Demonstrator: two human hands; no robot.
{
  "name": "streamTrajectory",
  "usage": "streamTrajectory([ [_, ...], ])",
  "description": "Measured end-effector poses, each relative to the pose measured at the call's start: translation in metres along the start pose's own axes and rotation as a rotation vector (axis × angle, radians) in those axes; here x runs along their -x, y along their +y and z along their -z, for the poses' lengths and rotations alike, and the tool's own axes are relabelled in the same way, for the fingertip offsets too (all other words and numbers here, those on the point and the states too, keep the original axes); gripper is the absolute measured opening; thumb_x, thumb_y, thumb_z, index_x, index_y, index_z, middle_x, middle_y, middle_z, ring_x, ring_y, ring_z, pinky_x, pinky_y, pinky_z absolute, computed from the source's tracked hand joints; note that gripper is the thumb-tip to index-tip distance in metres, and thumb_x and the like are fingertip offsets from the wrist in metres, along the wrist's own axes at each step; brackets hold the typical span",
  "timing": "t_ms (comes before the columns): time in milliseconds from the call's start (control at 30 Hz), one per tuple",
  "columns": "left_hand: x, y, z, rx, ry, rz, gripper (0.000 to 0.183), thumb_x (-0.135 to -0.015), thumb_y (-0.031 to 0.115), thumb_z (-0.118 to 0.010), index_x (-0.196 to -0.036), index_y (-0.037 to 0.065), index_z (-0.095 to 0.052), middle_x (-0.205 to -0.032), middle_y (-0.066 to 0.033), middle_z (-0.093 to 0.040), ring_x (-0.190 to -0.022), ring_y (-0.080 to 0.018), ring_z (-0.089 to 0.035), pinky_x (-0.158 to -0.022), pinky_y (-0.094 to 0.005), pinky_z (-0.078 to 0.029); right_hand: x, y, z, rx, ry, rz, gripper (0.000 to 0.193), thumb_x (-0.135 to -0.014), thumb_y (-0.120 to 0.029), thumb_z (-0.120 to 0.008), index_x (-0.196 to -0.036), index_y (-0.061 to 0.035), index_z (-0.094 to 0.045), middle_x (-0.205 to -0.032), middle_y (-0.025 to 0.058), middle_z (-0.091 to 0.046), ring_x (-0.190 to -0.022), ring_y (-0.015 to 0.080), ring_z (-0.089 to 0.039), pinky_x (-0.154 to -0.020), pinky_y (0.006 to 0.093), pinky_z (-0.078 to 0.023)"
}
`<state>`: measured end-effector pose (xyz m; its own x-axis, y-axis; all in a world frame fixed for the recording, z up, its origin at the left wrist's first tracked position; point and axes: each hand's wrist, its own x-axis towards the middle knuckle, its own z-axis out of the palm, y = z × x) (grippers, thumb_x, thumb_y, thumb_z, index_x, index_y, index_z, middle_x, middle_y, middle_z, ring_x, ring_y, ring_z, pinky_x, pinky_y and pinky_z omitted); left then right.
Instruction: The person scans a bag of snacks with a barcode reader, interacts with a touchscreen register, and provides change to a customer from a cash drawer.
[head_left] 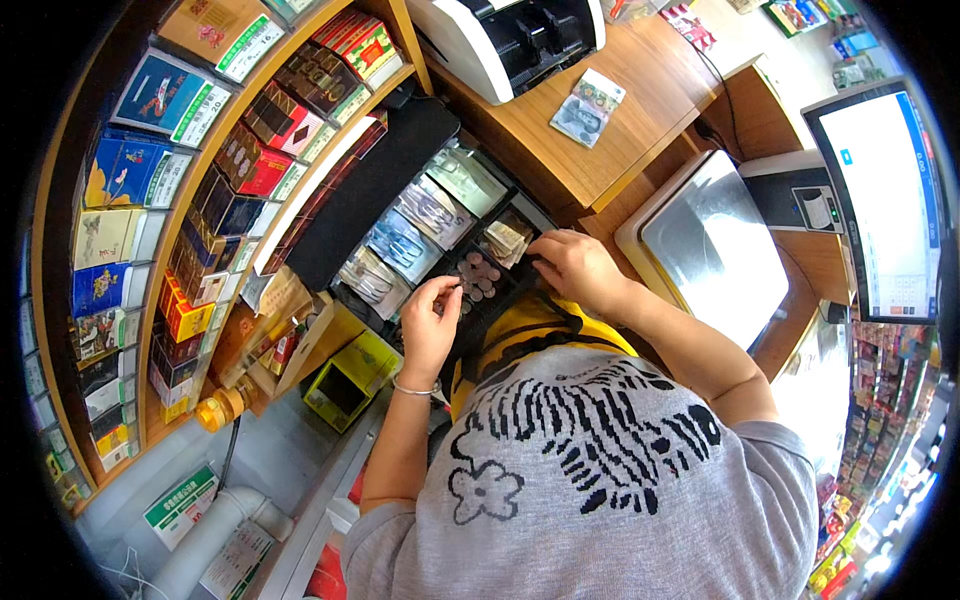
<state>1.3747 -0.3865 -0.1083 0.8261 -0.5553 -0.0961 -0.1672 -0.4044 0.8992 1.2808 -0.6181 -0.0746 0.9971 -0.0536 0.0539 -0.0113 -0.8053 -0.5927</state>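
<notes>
Coins (479, 277): loose pile in one compartment of the black cash drawer (537, 207), directly in front of the person's body. From my remote station I see the left hand (431, 318) at the left edge of that pile, its thumb and index fingers bent toward each other; I cannot tell whether they meet or pinch a coin. The right hand (582, 272) is on the opposite side, fingers curled down beside the compartment of small folded notes (505, 242); the tips are partly hidden, so I cannot tell if they are apart or together. Beyond the coins I record a row of slots holding stacked banknotes (400, 245), sorted by colour, blue next to purple-grey. Further out, two loose notes (579, 120) lie on the wooden counter (650, 75), near a black-and-white machine (470, 50). To the right I note a flat, glossy-topped device (710, 250) and a lit monitor (895, 210); to the left, shelves of boxed packs (255, 165), with an open yellow-green box (372, 362) below.
</notes>
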Motion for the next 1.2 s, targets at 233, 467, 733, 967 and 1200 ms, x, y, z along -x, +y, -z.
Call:
streamTrajectory([
  [233, -0.016, 0.001, 0.000, -0.149, 0.084, -0.174, 0.020, -0.084, 0.007, -0.065, -0.102, 0.000, -0.062, -0.094, -0.0098, -0.063, -0.078, -0.0166, -0.060, -0.069, -0.0290, -0.049, 0.010, 0.001, -0.006, 0.006, -0.031, -0.044, 0.016, -0.077, -0.012, -0.062, -0.092, -0.0044, -0.063, -0.085, 0.0113, -0.062, -0.085, 0.0299, -0.061, -0.075, 0.0383, -0.050],
  [467, -0.118, 0.010, -0.045, -0.541, -0.086, -0.312, 0.059, -0.077, 0.019, -0.071, -0.124, -0.007, -0.045, -0.133, -0.0250, -0.043, -0.122, -0.0372, -0.044, -0.103, -0.0403, -0.037, 0.034, -0.005, 0.005, -0.036, -0.017, -0.108, 0.015, -0.079, -0.012, -0.062, -0.091, -0.0039, -0.062, -0.086, 0.0119, -0.062, -0.084, 0.0303, -0.060, -0.074, 0.0389, -0.050],
  [733, -0.165, -0.006, -0.073, -0.964, -0.281, -0.129, 0.079, -0.063, 0.019, -0.082, -0.122, -0.010, -0.039, -0.135, -0.0324, -0.033, -0.128, -0.0444, -0.032, -0.106, -0.0414, -0.033, 0.072, -0.006, 0.031, -0.096, 0.145, -0.247, 0.013, -0.079, -0.008, -0.062, -0.091, -0.0029, -0.063, -0.087, 0.0123, -0.063, -0.083, 0.0311, -0.061, -0.074, 0.0388, -0.051],
  [967, -0.170, 0.001, -0.074, -1.028, -0.296, -0.121, 0.075, -0.062, 0.018, -0.081, -0.119, -0.011, -0.042, -0.133, -0.0317, -0.036, -0.123, -0.0413, -0.038, -0.102, -0.0386, -0.038, 0.094, -0.003, 0.034, -0.101, 0.233, -0.248, 0.012, -0.080, -0.005, -0.063, -0.091, -0.0016, -0.063, -0.086, 0.0149, -0.064, -0.079, 0.0320, -0.062, -0.070, 0.0380, -0.052],
  [1200, -0.177, -0.022, -0.077, -1.097, 0.013, -0.351, 0.010, -0.084, 0.002, -0.047, -0.089, 0.000, -0.055, -0.100, -0.0183, -0.059, -0.095, -0.0333, -0.057, -0.080, -0.0361, -0.050, 0.097, -0.003, 0.038, -0.146, 0.235, -0.253, 0.012, -0.080, -0.004, -0.061, -0.091, 0.0005, -0.062, -0.087, 0.0152, -0.064, -0.081, 0.0319, -0.062, -0.072, 0.0384, -0.051],
])
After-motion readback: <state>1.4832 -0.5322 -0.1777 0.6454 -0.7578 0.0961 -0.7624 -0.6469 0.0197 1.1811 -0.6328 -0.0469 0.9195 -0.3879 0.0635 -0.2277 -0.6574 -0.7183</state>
